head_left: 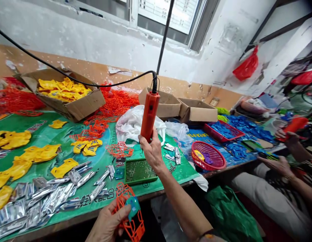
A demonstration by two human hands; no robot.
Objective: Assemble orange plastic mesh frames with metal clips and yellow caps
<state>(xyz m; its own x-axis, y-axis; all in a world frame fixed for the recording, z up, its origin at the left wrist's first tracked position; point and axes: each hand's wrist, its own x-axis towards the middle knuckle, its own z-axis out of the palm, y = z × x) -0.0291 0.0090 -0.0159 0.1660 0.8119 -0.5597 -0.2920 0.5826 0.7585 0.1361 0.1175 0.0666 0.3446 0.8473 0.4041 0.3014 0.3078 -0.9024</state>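
Note:
My right hand (pixel 153 150) is wrapped round a red corded electric screwdriver (pixel 149 116), held upright over the table with its cord at the top. Below its tip is a green perforated tray (pixel 141 170) with small dark screws in it. Low in front of me, my left hand (pixel 110 215) pinches an orange plastic lattice frame (pixel 137 228) with a teal piece (pixel 133 207) set against it. Part of the frame is hidden behind my fingers. Shiny metal pieces (pixel 55 196) lie in a heap to the left, beside yellow plastic parts (pixel 64 168).
Behind are an orange frame pile (pixel 115 101), a cardboard box (pixel 82 104) of yellow parts and a white plastic bag (pixel 128 122). A red basket (pixel 219 163) stands right of the tray. Further right, a co-worker's hands (pixel 282 168) hold a red tool and a part.

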